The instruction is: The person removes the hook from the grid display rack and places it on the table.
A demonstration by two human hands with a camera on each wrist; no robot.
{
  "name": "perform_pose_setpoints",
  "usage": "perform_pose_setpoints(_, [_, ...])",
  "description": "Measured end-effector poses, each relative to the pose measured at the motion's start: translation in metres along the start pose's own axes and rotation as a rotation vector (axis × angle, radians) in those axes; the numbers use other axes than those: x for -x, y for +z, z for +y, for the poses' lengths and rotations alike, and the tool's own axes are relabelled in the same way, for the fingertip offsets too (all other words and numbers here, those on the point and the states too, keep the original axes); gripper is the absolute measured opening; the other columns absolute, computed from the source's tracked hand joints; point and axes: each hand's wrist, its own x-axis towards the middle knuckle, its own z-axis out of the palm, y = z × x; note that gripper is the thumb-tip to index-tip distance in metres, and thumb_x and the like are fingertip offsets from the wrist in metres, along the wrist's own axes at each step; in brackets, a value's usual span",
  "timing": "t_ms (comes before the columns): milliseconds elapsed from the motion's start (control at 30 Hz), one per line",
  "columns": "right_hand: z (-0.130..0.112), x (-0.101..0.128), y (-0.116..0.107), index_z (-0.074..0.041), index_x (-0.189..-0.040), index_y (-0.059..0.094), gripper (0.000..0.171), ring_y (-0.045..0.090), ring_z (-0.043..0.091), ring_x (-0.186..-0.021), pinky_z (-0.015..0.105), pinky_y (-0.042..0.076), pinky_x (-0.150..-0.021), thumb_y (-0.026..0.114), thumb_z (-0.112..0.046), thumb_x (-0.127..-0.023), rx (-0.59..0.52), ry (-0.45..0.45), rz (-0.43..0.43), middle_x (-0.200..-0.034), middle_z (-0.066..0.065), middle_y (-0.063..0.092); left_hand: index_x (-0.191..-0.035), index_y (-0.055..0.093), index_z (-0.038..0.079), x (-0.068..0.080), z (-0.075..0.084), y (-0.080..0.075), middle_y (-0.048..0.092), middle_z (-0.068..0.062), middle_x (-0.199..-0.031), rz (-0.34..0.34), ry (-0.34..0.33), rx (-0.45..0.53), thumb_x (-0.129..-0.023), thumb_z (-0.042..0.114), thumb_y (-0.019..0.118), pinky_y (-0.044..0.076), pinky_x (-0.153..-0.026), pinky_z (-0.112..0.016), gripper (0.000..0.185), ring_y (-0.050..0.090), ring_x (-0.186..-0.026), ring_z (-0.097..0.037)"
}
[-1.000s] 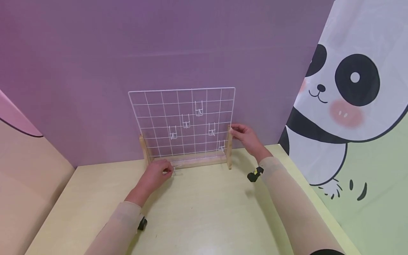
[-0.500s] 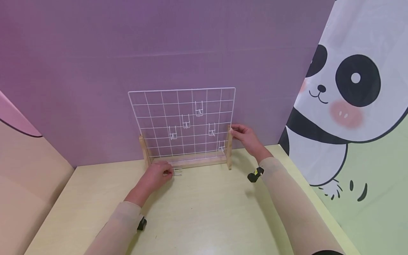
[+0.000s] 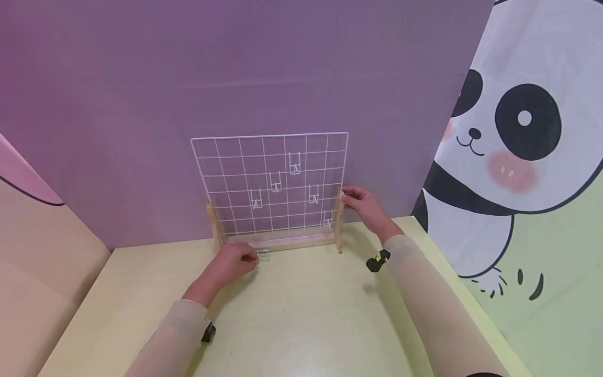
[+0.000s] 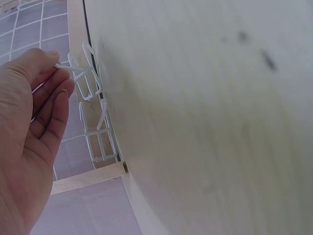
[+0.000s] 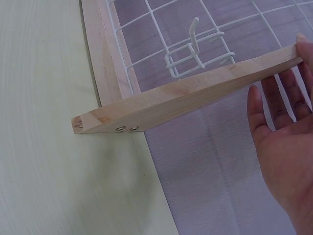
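Right now I see a white wire grid (image 3: 269,183) standing up in a wooden frame (image 3: 278,244) at the back of the table (image 3: 292,324), close to the purple wall (image 3: 235,68). Five little white hooks (image 3: 294,162) hang on the grid, so I think a good part of the work is done. More hooks are off the grid. My left hand (image 3: 231,263) is down on the table just in front of the frame, and it pinches one small white hook (image 4: 80,81) between the thumb and the first fingers (image 4: 54,95). The other fingers are bent in loosely. That hook sticks out from my fingertips toward the frame, touching them at its near end. Another loose hook (image 4: 98,137) lies flat just beside it, by the edge of the table, and my fingers do not touch that one. I think these two are not yet hung, so that part is left. My right hand (image 3: 365,205) is up at the right wooden post (image 5: 195,95) of the frame. Its fingers are mostly straight and its fingertips rest on the top end of the post, as if to keep the frame from tipping. It holds no hook.
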Motion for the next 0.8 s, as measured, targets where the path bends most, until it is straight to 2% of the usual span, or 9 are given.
perform_pose_setpoints(233, [0.0007,0.0023,0.0008,0.008,-0.144,0.065,0.037,0.07,0.013,-0.108,0.031,0.059,-0.102,0.067,-0.007,-0.11,-0.006,0.007,0.006,-0.114,-0.005,0.075,-0.1,0.083,0.009,-0.0006,-0.0026,0.0044,0.073,0.004,-0.093,-0.045,-0.032,0.011,-0.095,0.004,0.086,0.064,-0.081,-0.036,0.007,0.066,-0.086,-0.013])
perform_pose_setpoints(500, [-0.0007,0.0022,0.0015,0.005,-0.144,0.066,0.037,0.07,0.014,-0.11,0.036,0.057,-0.108,0.068,-0.01,-0.11,0.015,0.009,0.006,-0.118,-0.002,0.075,-0.102,0.083,0.009,-0.0014,-0.0045,0.0062,0.073,0.004,-0.093,-0.09,-0.067,0.03,-0.094,0.004,0.087,0.063,-0.081,-0.035,0.01,0.065,-0.085,-0.012])
perform_pose_setpoints(800, [0.0008,0.0013,0.0,0.004,-0.145,0.066,0.038,0.069,0.014,-0.112,0.036,0.057,-0.108,0.067,-0.01,-0.111,0.019,0.013,0.004,-0.12,-0.001,0.075,-0.101,0.084,0.007,-0.0026,-0.0078,0.0094,0.075,0.002,-0.093,-0.086,-0.02,0.005,-0.093,0.002,0.086,0.063,-0.08,-0.035,0.01,0.066,-0.084,-0.012])
